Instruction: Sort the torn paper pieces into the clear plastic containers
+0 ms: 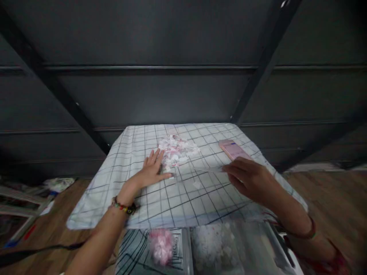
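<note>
Scraps (177,151) — just beside left hand (153,170)

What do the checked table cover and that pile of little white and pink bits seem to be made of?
The white table cover with dark grid lines looks like soft woven cloth: matte, it creases and drapes over the edges. The pile of small white and pink pieces beside the left hand looks like thin fabric or ribbon scraps, though the blur leaves paper possible.

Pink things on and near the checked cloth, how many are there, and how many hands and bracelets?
Pink things: 2, the pink phone on the checked cloth and the pink bow in front of it
Hands: 2, left hand and right hand
Bracelets: 2, beaded bracelet and brown bangle
Total: 6
</note>
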The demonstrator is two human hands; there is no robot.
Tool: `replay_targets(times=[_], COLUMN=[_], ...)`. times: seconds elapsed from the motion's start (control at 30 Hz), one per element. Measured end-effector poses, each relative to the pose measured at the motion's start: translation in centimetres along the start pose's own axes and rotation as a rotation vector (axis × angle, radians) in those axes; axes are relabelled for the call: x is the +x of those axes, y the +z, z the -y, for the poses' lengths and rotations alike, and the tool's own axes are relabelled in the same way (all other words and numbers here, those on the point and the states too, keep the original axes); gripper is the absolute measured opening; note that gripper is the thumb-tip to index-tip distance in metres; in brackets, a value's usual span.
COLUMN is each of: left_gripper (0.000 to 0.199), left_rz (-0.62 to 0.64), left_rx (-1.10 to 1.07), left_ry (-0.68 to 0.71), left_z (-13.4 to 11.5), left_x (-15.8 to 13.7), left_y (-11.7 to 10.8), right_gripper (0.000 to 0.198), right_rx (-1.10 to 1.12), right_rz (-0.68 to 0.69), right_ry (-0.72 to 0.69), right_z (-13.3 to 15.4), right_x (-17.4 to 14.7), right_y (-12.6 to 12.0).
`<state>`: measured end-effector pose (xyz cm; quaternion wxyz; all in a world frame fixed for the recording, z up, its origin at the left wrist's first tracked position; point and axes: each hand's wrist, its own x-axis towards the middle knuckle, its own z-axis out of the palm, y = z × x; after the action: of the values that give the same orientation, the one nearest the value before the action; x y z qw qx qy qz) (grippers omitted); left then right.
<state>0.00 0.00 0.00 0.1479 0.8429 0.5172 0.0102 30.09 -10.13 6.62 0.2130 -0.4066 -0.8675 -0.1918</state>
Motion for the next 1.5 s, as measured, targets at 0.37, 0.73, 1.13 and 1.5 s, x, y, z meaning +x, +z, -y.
replay_targets(times=[0.37,0.73,1.13,1.5], left_gripper=[0.086,0.080,0.080,0.068], left_rz=[-0.131,-0.273,-0.284,-0.252], left_rx=[0.098,0.216,0.182,0.174], left_ry=[0.066,0.104,0.070,0.060], left_z=[4.2,4.4,4.0,3.6], left_x=[-7.4,-9.3,-9.5,-9.5], left_y=[1.6,3.2,3.0,2.5], right_gripper=[0.020,0.021,0.024,0.023], right_rx=[0.024,-0.078,0.079,0.253], right_rz=[0.084,0.139,0.140,0.203], right_ry=[0.022,0.032,0.033,-0.079], right_z=[7.8,7.7,11.1,7.9], right_x=[1.3,2.9,3.6,3.0], right_y=[-1.0,-3.8,-3.1,-3.2])
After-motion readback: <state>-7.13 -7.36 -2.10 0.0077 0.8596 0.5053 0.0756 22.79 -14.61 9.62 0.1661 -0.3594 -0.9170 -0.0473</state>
